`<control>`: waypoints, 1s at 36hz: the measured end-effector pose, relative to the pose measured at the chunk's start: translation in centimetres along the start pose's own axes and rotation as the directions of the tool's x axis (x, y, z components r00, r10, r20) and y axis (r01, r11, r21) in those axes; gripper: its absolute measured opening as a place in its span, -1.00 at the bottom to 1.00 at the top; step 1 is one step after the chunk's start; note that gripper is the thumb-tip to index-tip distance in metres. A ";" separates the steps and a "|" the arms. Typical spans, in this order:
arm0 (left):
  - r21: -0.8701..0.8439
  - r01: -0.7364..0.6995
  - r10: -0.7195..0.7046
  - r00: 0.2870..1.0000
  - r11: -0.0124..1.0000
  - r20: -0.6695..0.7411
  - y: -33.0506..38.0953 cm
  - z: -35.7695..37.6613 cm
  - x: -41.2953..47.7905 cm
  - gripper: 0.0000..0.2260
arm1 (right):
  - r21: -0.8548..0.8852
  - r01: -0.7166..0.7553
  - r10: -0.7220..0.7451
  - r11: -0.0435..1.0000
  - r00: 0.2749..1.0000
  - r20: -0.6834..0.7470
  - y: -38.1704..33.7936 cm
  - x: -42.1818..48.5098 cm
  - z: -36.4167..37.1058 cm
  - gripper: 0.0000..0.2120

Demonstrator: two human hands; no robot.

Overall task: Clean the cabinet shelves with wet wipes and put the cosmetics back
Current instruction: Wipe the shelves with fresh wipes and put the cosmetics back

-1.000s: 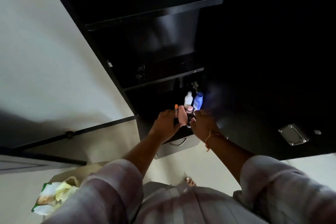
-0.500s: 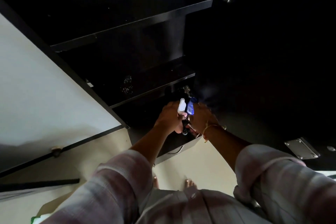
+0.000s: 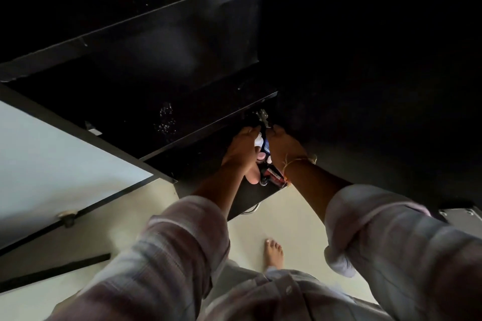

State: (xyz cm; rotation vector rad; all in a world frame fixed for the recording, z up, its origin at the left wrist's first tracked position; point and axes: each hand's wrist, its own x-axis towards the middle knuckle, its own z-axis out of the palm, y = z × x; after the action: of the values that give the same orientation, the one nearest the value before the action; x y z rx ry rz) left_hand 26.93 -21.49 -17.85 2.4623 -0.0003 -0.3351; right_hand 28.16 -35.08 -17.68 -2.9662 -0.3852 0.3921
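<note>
A: Where are the cosmetics (image 3: 261, 148)?
B: Bunched together between the two hands, at the mouth of the lowest open compartment of the dark cabinet (image 3: 182, 55), just under the front edge of a shelf (image 3: 208, 126).
A: How do the hands hold them?
B: The left hand (image 3: 241, 150) presses in from the left, its fingers (image 3: 247, 133) curled round the bundle. The right hand (image 3: 285, 148) does the same from the right, its fingers clamped on the other side. Both sets of fingertips reach into the shadow near a metal hinge (image 3: 263, 115).
A: What can you pick out in the bundle?
B: A white bottle (image 3: 259, 141) and a blue bottle (image 3: 266, 148) sit side by side at the top, with a small pink cap (image 3: 260, 156) below them. A pink tube (image 3: 252, 177) sticks out under the left palm, with dark red and black pieces (image 3: 272, 176) just beside it. The rest is too dark to name.
A: Do they stand on the compartment floor?
B: I cannot tell. The hands and the shadow hide the underside.
A: Anything else around?
B: There is a thread bracelet (image 3: 297, 161) on the right wrist and a striped sleeve (image 3: 182, 242) on each forearm. A higher shelf (image 3: 156, 14) runs above, and a metal drawer handle (image 3: 253, 210) sits below the compartment. A bare foot (image 3: 273, 253) stands on the pale floor (image 3: 300, 219), and a pale panel (image 3: 52, 159) with a dark frame is at the left.
</note>
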 end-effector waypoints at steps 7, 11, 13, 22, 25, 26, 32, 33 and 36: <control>0.025 0.005 -0.005 0.999 1.000 -0.033 0.3 -0.2 0.9 -0.68 | -0.045 -0.064 0.066 0.997 0.996 0.055 -0.4 0.9 0.1 -0.76; 0.052 -0.029 0.033 0.997 0.998 -0.076 0.9 -0.4 0.7 -0.80 | -0.066 -0.092 0.092 0.994 0.996 0.000 -0.9 0.5 -1.3 -0.71; 0.041 -0.039 0.043 0.994 0.998 -0.096 1.0 -0.2 0.7 -0.81 | -0.139 -0.062 0.062 0.988 0.998 -0.005 -1.0 0.5 -1.5 -0.73; 0.000 -0.027 0.027 0.989 1.000 -0.145 1.0 -1.1 0.5 -0.84 | -0.150 -0.048 0.050 0.988 0.999 0.006 -1.3 -0.2 -3.1 -0.76; -0.025 -0.042 0.036 0.979 0.999 -0.201 1.7 -2.1 -0.5 -0.79 | -0.060 -0.022 0.019 0.998 0.999 -0.043 -1.3 -1.4 -4.0 -0.80; -0.044 -0.041 0.031 0.976 0.998 -0.216 1.9 -2.4 -1.0 -0.77 | -0.030 -0.005 0.003 1.000 0.998 -0.070 -1.2 -1.9 -4.3 -0.82; -0.158 -0.063 0.009 0.946 0.985 -0.323 3.6 -4.8 -4.6 -0.75 | 0.023 -0.022 0.027 1.000 0.970 -0.241 -2.9 -4.7 -6.9 -0.80; -0.173 -0.075 0.010 0.937 0.982 -0.350 3.9 -5.3 -5.4 -0.76 | 0.024 -0.020 0.026 1.000 0.961 -0.274 -3.2 -5.1 -7.2 -0.75; -0.189 -0.145 0.042 0.885 0.971 -0.463 4.6 -7.2 -7.9 -0.83 | 0.040 0.020 -0.002 0.999 0.915 -0.404 -4.3 -6.4 -8.7 -0.68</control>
State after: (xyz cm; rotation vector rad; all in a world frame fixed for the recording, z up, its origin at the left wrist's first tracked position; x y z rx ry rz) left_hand 21.37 -20.17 -7.69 2.2541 0.1103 0.2816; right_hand 23.55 -33.43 -7.16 -2.8949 -0.3360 -0.2156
